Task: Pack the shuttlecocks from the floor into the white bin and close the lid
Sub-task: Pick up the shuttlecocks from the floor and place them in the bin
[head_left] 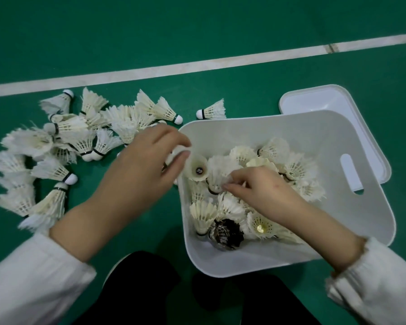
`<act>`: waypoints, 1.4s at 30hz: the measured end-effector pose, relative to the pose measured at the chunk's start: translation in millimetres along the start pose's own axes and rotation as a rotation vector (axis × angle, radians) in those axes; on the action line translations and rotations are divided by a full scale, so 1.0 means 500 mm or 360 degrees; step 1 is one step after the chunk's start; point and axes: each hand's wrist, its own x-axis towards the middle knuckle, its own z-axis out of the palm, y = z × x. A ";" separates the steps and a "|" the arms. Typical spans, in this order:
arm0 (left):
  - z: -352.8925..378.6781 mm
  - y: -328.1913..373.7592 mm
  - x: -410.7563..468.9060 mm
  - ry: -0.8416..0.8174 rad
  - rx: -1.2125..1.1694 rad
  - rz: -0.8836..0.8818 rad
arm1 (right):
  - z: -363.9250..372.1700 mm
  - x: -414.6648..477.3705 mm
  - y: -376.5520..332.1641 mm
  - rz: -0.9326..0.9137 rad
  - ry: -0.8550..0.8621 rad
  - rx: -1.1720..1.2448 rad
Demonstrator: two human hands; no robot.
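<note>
Sprawling over the green floor at left is a heap of white shuttlecocks, just below a white line. The left hand hangs over the bin's left rim, thumb and fingers curled round one shuttlecock, its open skirt facing up. The bin stands open and holds many more, among them a dark shuttlecock. The right hand reaches inside, fingertips pinching a second shuttlecock. The lid lies on the floor behind the bin, partly hidden by it.

no text, label or number can be read anywhere.
</note>
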 end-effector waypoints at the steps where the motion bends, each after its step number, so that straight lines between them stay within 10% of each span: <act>1: -0.011 -0.014 -0.002 -0.0020 0.0033 -0.0062 | 0.014 0.002 0.003 -0.0006 -0.0045 -0.0044; 16: 0.008 -0.129 -0.105 -0.0325 0.0023 -0.0387 | 0.072 0.053 -0.007 0.0073 -0.0543 -0.0715; 26: -0.012 -0.178 -0.190 -0.0386 0.0007 -0.0570 | -0.058 -0.017 -0.251 -0.0517 -0.0129 -0.0365; 42: -0.086 -0.392 -0.410 -0.0189 0.0098 -0.1382 | 0.409 0.145 -0.431 -0.0471 -0.0645 -0.0398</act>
